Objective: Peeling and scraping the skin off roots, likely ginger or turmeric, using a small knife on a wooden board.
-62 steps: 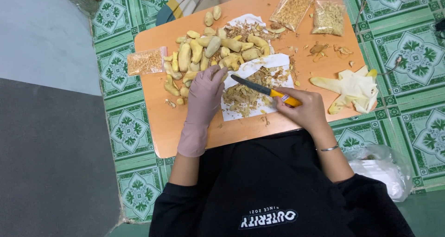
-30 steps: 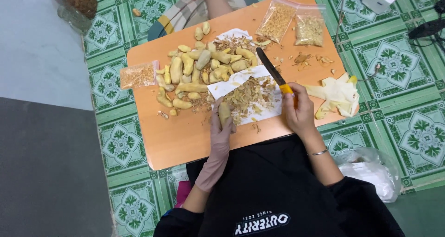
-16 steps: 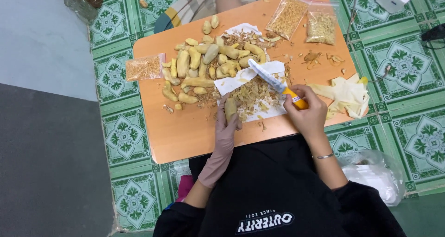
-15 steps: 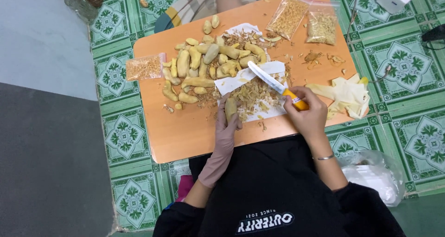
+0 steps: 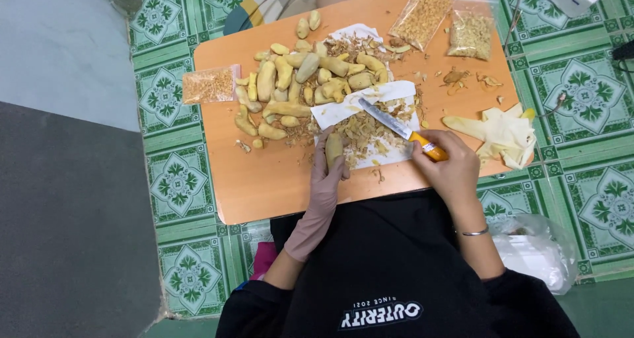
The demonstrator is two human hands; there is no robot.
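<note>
My left hand, in a pinkish glove, is closed around a pale yellow root piece, pinning it to the white paper on the orange table. My right hand is clamped on the orange handle of a knife, whose blade points away from that grip, up and left over the shavings just right of the held piece. Beyond my left fingers lies the pile of roots. Right of my knife hand sit pale peel scraps.
</note>
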